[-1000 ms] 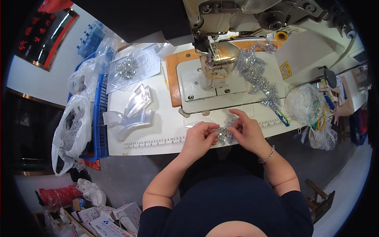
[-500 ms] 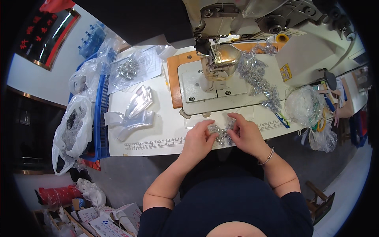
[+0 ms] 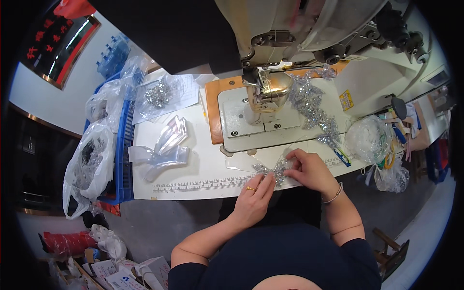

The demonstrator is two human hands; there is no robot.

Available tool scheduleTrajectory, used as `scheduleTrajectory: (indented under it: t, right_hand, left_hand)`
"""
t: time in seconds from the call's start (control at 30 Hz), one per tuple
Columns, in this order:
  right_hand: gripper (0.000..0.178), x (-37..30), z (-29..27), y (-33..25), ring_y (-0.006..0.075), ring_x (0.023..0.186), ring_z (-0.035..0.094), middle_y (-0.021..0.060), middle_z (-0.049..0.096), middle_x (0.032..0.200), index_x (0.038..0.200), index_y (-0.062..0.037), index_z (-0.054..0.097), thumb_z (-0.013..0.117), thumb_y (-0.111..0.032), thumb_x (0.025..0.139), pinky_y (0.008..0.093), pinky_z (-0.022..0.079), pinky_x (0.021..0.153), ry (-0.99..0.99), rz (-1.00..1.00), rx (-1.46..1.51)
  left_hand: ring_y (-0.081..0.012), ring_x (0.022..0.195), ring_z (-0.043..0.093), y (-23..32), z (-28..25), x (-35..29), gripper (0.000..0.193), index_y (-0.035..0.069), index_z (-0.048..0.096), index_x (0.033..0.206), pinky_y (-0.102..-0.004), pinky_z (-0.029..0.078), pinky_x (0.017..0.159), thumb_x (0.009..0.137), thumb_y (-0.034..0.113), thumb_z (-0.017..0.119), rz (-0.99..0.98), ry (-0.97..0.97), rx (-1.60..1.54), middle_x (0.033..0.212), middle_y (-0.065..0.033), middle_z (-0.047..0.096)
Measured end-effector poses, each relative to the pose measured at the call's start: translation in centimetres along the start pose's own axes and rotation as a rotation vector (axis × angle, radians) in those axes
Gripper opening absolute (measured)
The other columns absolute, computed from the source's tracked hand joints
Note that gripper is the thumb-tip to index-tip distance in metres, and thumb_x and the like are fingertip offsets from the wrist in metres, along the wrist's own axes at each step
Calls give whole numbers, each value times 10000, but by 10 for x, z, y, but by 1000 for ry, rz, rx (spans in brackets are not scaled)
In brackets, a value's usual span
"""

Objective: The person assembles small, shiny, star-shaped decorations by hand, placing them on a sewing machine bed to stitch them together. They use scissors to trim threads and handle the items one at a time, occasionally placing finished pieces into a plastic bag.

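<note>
A silver sequined bow-shaped piece (image 3: 271,170) lies at the front edge of the white table, over a printed ruler strip. My left hand (image 3: 255,197) reaches over the table edge. Its fingers are stretched out and lie flat against the bow's lower side; the thumb is hidden. At the bow's right end, my right hand (image 3: 309,170) has thumb and forefinger curled round the wing, gripping it. Beyond the hands stands a sewing machine (image 3: 263,92) on a metal plate. A chain of joined silver sequined pieces (image 3: 311,101) trails from it toward the right, down to blue-green thread snips (image 3: 342,157).
Clear plastic film pieces (image 3: 166,150) lie on the left, before a bag of silver pieces (image 3: 157,94). A blue crate (image 3: 126,145) with plastic bags borders the table's left side. Another clear bag (image 3: 369,135) sits at the right edge. Boxes (image 3: 145,273) fill the lower left.
My left hand has drawn back from the bow's upper left side to its lower edge, fingers now straightened. My right hand stays at the right wing. The view has shifted slightly.
</note>
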State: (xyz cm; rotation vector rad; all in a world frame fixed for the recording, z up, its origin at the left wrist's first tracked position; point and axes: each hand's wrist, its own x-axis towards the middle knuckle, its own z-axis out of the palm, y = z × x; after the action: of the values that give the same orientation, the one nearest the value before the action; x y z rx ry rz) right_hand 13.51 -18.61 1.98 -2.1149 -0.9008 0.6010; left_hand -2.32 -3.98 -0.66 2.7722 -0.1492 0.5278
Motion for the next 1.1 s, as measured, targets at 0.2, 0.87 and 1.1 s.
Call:
scheduleTrajectory:
  t: [0.2, 0.87, 1.1]
  right_hand:
    - [263, -2, 6, 5, 255, 725, 617, 121, 591, 863, 999, -13, 583, 688, -61, 763, 334, 498, 646, 259, -110, -87]
    - [295, 2, 18, -4, 285, 963, 508, 93, 560, 968, 944, -38, 642, 751, -118, 682, 369, 439, 867, 99, -369, -175]
    - [289, 3, 19, -5, 278, 961, 503, 88, 550, 969, 941, -33, 645, 753, -122, 689, 360, 438, 859, 107, -368, -159]
  left_hand:
    - [-271, 1083, 535, -2, 3, -3, 398, -17, 611, 1128, -346, 457, 933, 734, 21, 569, 24, -18, -4, 1236, -100, 557]
    - [-318, 999, 569, -32, -17, 9, 391, 15, 578, 1164, -378, 468, 874, 779, 7, 644, -389, 199, -500, 1092, -174, 603]
    - [-312, 971, 559, -50, -18, 31, 344, 33, 617, 1078, -377, 453, 856, 739, 15, 672, -131, -80, -284, 991, -118, 624]
